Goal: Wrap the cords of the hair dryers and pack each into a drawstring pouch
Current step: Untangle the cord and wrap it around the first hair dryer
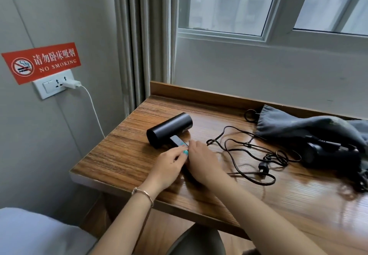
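Hair dryer (169, 130) handle — seemingly under both hands (169, 166)

Single head-worn view, close above the desk (127, 155), angled forward and down toward the window (229, 5).

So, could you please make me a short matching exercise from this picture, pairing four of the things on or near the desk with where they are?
Things:
1. black hair dryer
2. grey pouch
3. loose cord
4. white charger

Places:
A. plugged into the wall socket
B. far right of the desk
C. under both hands, left part of the desk
D. sprawled across the middle of the desk

Pairs: 1-C, 2-B, 3-D, 4-A
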Demonstrator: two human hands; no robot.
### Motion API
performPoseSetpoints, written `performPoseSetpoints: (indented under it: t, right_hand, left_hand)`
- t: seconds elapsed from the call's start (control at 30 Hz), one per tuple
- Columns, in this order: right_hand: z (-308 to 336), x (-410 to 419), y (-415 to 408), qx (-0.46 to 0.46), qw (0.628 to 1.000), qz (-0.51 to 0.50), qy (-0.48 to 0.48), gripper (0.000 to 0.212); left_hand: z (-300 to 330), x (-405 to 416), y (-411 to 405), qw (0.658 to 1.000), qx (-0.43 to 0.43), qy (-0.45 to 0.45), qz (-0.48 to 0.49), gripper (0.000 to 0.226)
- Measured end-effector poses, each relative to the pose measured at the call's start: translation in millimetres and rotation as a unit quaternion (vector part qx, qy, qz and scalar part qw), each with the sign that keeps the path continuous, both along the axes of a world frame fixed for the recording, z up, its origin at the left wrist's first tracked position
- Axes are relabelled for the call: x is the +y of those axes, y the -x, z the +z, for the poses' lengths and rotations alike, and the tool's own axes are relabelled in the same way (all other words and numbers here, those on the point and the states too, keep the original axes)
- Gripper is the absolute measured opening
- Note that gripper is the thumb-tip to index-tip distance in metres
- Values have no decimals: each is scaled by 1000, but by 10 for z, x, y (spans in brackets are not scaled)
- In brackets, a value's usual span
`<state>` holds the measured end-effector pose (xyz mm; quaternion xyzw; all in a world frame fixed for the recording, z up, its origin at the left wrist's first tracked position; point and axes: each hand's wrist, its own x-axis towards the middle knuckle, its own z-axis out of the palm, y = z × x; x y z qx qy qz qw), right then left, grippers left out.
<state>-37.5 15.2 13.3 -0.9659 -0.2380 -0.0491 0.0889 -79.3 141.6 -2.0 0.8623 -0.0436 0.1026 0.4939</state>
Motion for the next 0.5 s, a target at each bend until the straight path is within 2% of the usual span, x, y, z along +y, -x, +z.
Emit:
performPoseSetpoints:
  t: [0.07,0.2,0.3,0.4,0.43,0.5]
  right_hand:
    - [-8,110,26,-54,998,-3,26,29]
    - [24,139,24,-61,998,1,8,35]
    - [80,59,-27,-42,998,-21,-29,35]
    - [204,-60,-159,70,973,-39,-217,30]
    - [266,-121,-223,126,946,-39,-297,31]
    - [369,-280,-351,236,862,-30,-448,37]
  left_hand:
    - [-12,89,17,999,-39,-8,13,32]
    - [-93,331,10,978,-158,-137,27,42]
    - [-58,402,-49,968,-202,-127,78,59]
    - [68,374,-173,968,-224,-40,104,72]
    - [127,355,-245,971,-218,-21,97,73]
    - [238,304,-427,983,-170,0,71,69]
